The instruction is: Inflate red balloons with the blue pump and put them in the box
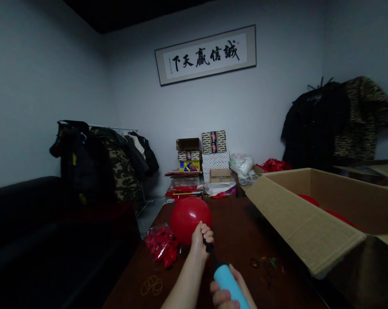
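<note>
A round, inflated red balloon (186,216) is over the brown table, in the middle of the head view. My left hand (203,236) is closed at the balloon's near side, its fingers wrapped round the neck, which they hide. From that fist a thin black part runs down to the light-blue body of a hand pump (230,285). Low in the view, my right hand (224,296) grips this blue body. Left of the balloon lies a clear plastic bag of deflated red balloons (161,246).
An open cardboard box (309,219) with red balloons inside stands on the right. Rubber bands (151,285) lie at the table's left, and small bands (267,268) at its right. Stacked boxes (215,161) stand beyond the table (235,219); a dark sofa (61,249) is left.
</note>
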Action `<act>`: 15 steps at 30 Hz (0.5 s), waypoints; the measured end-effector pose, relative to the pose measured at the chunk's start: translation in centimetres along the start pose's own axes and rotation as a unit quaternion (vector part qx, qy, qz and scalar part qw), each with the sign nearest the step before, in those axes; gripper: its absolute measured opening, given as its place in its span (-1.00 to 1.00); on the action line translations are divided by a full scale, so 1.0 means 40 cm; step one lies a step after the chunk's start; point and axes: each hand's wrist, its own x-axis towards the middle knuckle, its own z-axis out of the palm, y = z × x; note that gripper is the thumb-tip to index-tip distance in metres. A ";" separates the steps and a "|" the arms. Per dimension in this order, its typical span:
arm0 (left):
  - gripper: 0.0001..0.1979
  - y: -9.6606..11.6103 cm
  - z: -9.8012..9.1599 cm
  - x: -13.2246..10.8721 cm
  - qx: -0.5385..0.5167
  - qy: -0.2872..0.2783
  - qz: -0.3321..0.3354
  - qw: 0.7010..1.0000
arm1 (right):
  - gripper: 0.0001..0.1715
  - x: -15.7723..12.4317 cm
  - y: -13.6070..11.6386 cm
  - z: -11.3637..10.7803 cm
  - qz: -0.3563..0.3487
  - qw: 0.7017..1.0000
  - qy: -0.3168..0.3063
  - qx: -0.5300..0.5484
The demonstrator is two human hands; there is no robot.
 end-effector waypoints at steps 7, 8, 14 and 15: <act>-0.67 -0.032 0.010 -0.009 0.048 0.010 -0.011 0.999 | -0.39 0.043 -0.048 0.013 0.002 0.997 0.006 0.073; -0.67 -0.030 0.008 -0.007 0.050 0.011 -0.005 0.999 | -0.39 0.042 -0.047 0.009 0.003 0.997 0.010 0.077; -0.68 -0.004 -0.002 0.009 0.038 0.019 0.009 0.999 | -0.36 -0.015 -0.003 -0.035 -0.029 0.994 0.098 -0.036; -0.68 0.002 -0.002 0.012 0.036 0.023 0.011 0.999 | -0.39 -0.031 0.005 -0.044 -0.049 0.989 0.123 -0.072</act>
